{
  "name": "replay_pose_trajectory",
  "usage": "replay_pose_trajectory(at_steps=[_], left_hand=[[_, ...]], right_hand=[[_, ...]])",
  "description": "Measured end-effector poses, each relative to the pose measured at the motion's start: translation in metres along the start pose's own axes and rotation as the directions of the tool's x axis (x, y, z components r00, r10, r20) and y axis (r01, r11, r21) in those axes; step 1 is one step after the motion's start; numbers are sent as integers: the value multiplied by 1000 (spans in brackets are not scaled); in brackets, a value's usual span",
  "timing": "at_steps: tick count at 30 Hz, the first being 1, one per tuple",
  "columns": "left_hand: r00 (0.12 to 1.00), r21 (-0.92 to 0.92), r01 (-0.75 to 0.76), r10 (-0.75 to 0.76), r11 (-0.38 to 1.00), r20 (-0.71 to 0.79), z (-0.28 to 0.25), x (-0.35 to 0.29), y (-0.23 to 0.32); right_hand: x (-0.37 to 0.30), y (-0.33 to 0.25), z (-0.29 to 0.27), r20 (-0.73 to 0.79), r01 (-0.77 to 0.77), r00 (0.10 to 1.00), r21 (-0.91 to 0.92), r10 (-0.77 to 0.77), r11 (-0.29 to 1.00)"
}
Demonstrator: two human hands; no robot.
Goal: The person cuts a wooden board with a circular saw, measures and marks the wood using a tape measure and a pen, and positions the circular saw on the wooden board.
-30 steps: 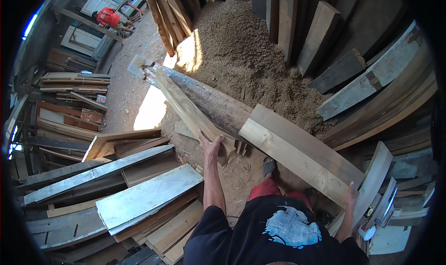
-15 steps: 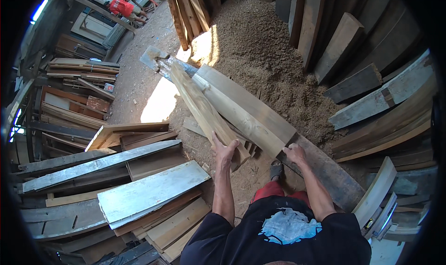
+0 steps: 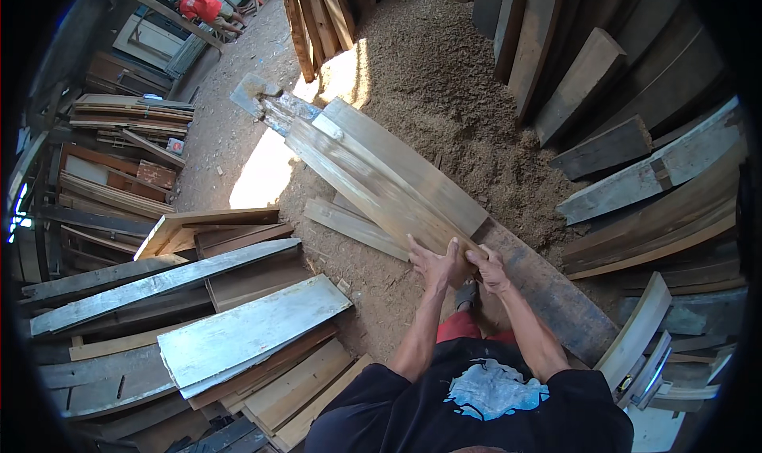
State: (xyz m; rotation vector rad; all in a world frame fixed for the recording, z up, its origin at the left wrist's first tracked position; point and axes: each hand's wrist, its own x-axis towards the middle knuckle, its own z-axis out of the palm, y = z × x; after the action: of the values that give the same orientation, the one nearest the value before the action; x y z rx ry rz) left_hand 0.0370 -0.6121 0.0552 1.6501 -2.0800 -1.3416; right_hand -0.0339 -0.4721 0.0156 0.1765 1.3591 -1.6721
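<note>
Two long pale wooden planks (image 3: 381, 171) lie side by side, slanting from the upper left down toward me over a darker thick beam (image 3: 548, 290). My left hand (image 3: 432, 264) grips the near end of the planks. My right hand (image 3: 486, 267) is closed on the same end, right beside the left. A shorter plank (image 3: 353, 227) lies on the sawdust ground just left of them. My foot in a dark shoe (image 3: 467, 294) shows under the hands.
Sawdust (image 3: 444, 72) covers the ground. Stacks of grey and brown boards (image 3: 198, 318) lie at lower left. Planks lean upright along the top (image 3: 317, 17) and right (image 3: 635, 175). A person in red (image 3: 198, 5) is at upper left.
My right hand came in from the far right onto the plank end beside my left hand. The wide plank swung over and now lies alongside the narrow one.
</note>
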Motion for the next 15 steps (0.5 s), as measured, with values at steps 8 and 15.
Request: replay_pose_trajectory(at_steps=[8,15], left_hand=[[997,-754,81,-46,652,68,7,59,-54],[965,-657,-9,178,754,192,19,59,-24]], right_hand=[[-45,53,-83,-211,79,977,268,-22,960],[-40,33,-90,-470,170,882,225,-46,959]])
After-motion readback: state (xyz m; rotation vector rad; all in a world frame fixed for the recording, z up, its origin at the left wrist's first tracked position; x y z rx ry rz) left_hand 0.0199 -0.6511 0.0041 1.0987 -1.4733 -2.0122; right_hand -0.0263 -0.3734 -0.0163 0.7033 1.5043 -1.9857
